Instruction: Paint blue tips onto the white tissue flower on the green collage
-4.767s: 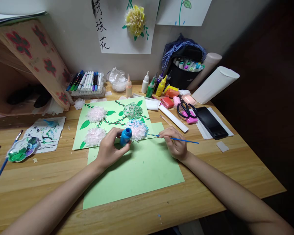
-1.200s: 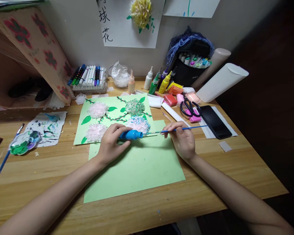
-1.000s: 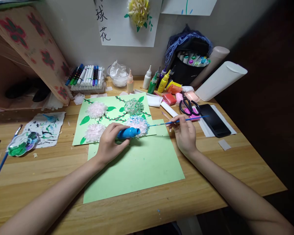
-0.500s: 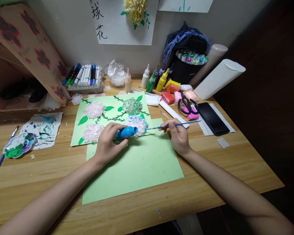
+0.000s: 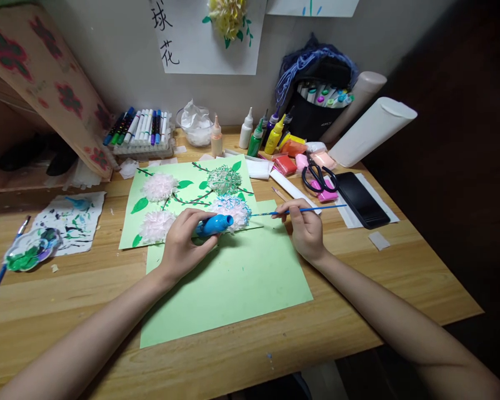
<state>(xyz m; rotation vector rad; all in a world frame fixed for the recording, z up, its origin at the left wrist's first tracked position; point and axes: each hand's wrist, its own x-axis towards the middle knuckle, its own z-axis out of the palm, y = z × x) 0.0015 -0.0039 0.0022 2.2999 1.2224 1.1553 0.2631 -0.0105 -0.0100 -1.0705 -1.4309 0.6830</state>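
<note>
My left hand (image 5: pixel 187 241) is closed around an uncapped blue paint bottle (image 5: pixel 215 225), tilted with its mouth to the right. Between the fingertips of my right hand (image 5: pixel 304 228) is a thin blue paintbrush (image 5: pixel 316 209), held nearly level. Its tip meets the right edge of a white paper flower (image 5: pixel 237 208) whose upper petals are dabbed blue. That flower is on a light green sheet (image 5: pixel 127 236) with two pale pink paper flowers, a green-speckled flower (image 5: pixel 224 180), painted leaves and stems. A second green sheet (image 5: pixel 229 289) lies under my hands.
At left are a paint palette (image 5: pixel 33 250), another brush (image 5: pixel 0 280) and a stained tissue (image 5: pixel 81 222). Along the back stand markers (image 5: pixel 144 128) and paint bottles (image 5: pixel 256 139). Scissors (image 5: pixel 320 175), clay packets and a phone (image 5: pixel 360 200) lie to the right.
My right hand and the brush have shifted slightly to the right, the tip staying by the flower's right edge. My left hand keeps the bottle almost in place. The view has tilted slightly.
</note>
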